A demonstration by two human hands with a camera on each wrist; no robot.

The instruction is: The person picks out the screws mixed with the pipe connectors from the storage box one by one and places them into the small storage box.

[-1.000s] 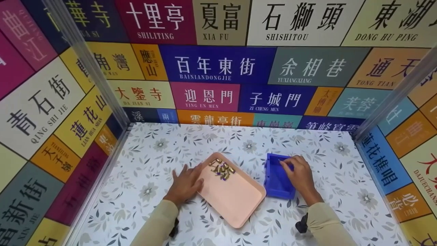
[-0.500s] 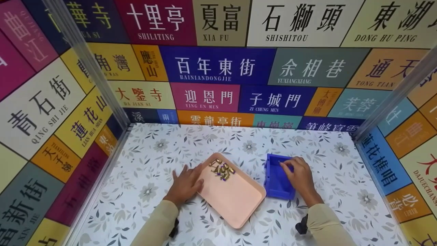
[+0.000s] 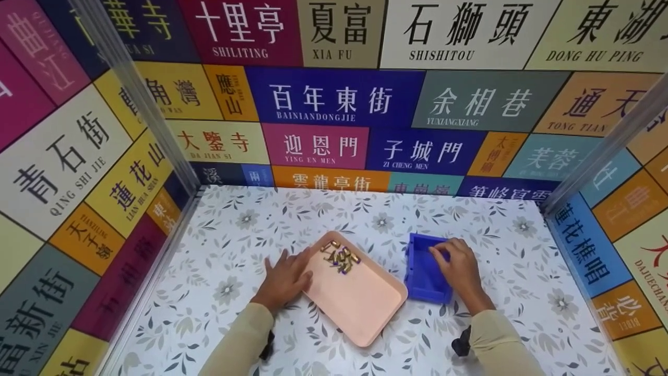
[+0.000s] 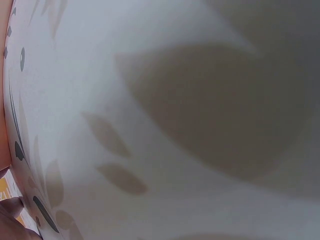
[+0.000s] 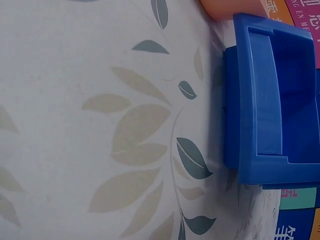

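Right grip (image 3: 460,267): thumb and forefinger drawn together, nearly a pinch, above the bin (image 3: 428,295). Whether anything small sits between them, cannot tell. Left grip (image 3: 284,280): fingers loosely spread, nothing grasped, at the tray's (image 3: 360,309) 9-to-10 o'clock end. Reading: it probably serves to stop the tray sliding.

Dial: tray as centre, 12 away from the person.

Walls (image 3: 334,99): lettered panels, behind and to both sides.

Surface (image 3: 229,240): pale, leaf-printed; carries both containers.

Tray: pink, shallow, skewed, long axis roughly 10 to 4 o'clock. The low rim likely keeps loose pieces from rolling off while leaving them easy to pick.

Bin: blue, deeper-walled, between 2 and 3 o'clock, just beside the tray's near-right corner; contact not certain. Placed so, presumably, for a short carry by the right grip.

Cylinders (image 3: 342,257): small, gold-coloured, some with purple ends; loose heap at the tray's 11 o'clock, lying at mixed angles. Round sides would likely roll if nudged.
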